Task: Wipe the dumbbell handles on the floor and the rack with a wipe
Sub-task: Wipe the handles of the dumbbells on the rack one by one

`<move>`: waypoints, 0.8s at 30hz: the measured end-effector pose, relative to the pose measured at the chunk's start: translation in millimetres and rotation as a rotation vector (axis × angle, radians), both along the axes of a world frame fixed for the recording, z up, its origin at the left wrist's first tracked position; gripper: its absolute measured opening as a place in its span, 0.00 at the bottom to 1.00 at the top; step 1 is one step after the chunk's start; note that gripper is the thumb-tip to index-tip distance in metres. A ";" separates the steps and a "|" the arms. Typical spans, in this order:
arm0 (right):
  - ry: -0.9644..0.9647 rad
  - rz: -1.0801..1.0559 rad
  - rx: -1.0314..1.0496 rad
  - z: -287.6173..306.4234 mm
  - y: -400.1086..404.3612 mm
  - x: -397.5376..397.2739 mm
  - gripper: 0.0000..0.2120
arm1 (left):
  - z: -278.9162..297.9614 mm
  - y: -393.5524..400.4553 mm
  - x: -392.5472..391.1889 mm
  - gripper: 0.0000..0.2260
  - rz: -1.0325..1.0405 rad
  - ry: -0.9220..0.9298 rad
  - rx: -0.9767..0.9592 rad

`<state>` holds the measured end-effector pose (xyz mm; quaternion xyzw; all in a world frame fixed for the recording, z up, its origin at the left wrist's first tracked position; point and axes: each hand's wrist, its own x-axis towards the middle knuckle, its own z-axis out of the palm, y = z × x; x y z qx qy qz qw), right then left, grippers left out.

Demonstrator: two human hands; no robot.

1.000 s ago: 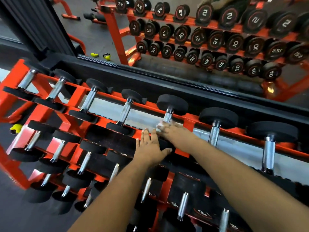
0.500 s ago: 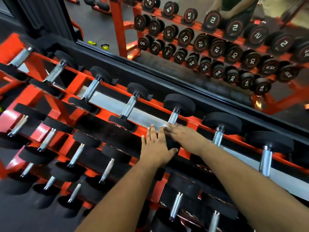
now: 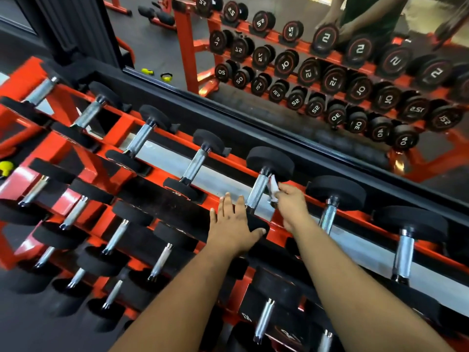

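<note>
A red three-tier rack (image 3: 121,128) holds several black dumbbells with knurled steel handles. On the top tier, one dumbbell's handle (image 3: 257,193) lies bare between my hands. My left hand (image 3: 234,226) rests flat, fingers straight, on that dumbbell's near black head. My right hand (image 3: 291,203) is just right of the handle and pinches a crumpled white wipe (image 3: 273,187), which hangs beside the handle's far end.
A wall mirror (image 3: 304,72) runs behind the rack and reflects the dumbbell rows and a person's arms. More dumbbells fill the two lower tiers (image 3: 114,240). A yellow object (image 3: 5,167) sits at the left edge. Dark floor lies at bottom left.
My right hand has lifted off the handle and shifted right, so the handle now shows bare and the wipe is visible. My left hand stays on the near head. The view moved closer.
</note>
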<state>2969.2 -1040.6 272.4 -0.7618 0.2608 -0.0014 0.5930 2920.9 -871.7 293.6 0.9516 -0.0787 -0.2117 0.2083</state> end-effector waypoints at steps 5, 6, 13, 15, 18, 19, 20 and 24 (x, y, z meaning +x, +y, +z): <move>0.123 0.041 0.248 12.0 45.0 -0.9 0.12 | -1.5 -2.2 0.9 0.48 0.031 0.003 0.010; 0.187 0.102 0.223 11.2 40.9 -8.1 0.11 | -2.4 -2.9 1.1 0.49 0.033 0.001 0.017; 0.077 -0.160 0.805 16.0 14.0 22.5 0.06 | -1.2 -1.5 1.8 0.48 0.042 0.021 0.050; 0.107 -0.135 0.746 8.9 18.6 27.4 0.11 | -0.9 -1.8 1.6 0.48 0.045 0.029 0.045; 0.247 0.121 0.529 0.5 19.0 4.6 0.11 | -2.1 -2.1 1.1 0.48 0.053 0.033 0.026; 0.272 0.211 0.405 -1.3 18.6 -3.3 0.09 | -1.8 -1.9 1.3 0.48 0.059 0.030 0.022; 0.284 0.284 0.270 -3.8 16.9 -8.9 0.06 | -0.8 -1.7 1.7 0.48 0.059 0.027 0.022; 0.140 0.377 -0.162 -5.0 9.4 -20.7 0.09 | 1.6 -2.4 -0.3 0.48 0.052 0.020 0.010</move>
